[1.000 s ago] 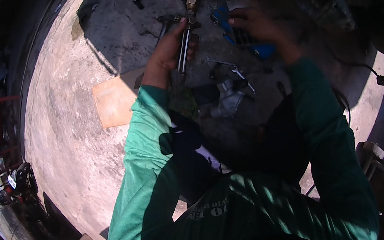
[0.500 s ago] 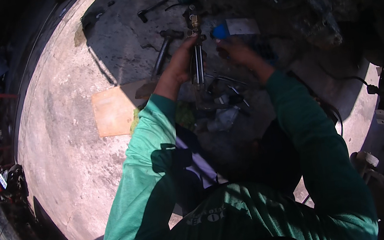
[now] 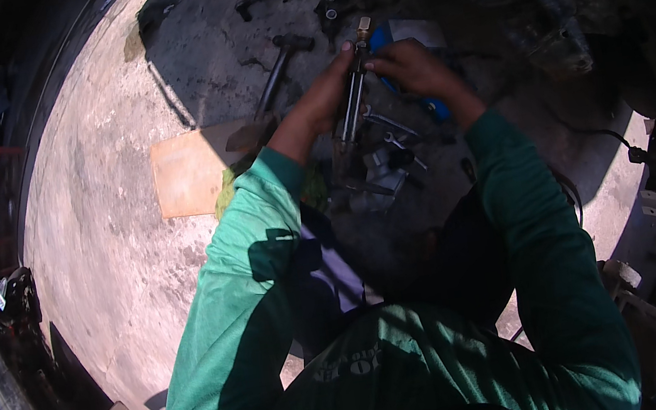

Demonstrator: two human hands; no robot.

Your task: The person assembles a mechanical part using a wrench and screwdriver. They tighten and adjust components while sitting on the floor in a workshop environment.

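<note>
A slim metal tool with parallel tubes and a brass end (image 3: 351,109), shaped like a gas torch, slants up and to the right above the floor. My left hand (image 3: 324,96) is wrapped around its body, the thumb pointing up toward the brass end. From the other side my right hand (image 3: 413,73) meets it, thumb and fingers closed at the fitting just below that end. The tubes' lower end reaches toward a cluster of tools, where its outline is hard to make out. Whether anything small sits in my right fingers is hidden.
A hammer (image 3: 280,65) lies left of my hands, a dark bent-ended tool (image 3: 262,1) beyond it. Behind my right hand is a blue item (image 3: 381,36) with a pale panel (image 3: 415,32). Wrenches (image 3: 392,123), a cardboard sheet (image 3: 188,173) and a yellow-green cloth (image 3: 225,191) lie nearer.
My right hand has come up and left from beside the tool to close on its upper part. The tool now leans rightward, still in my left hand.
</note>
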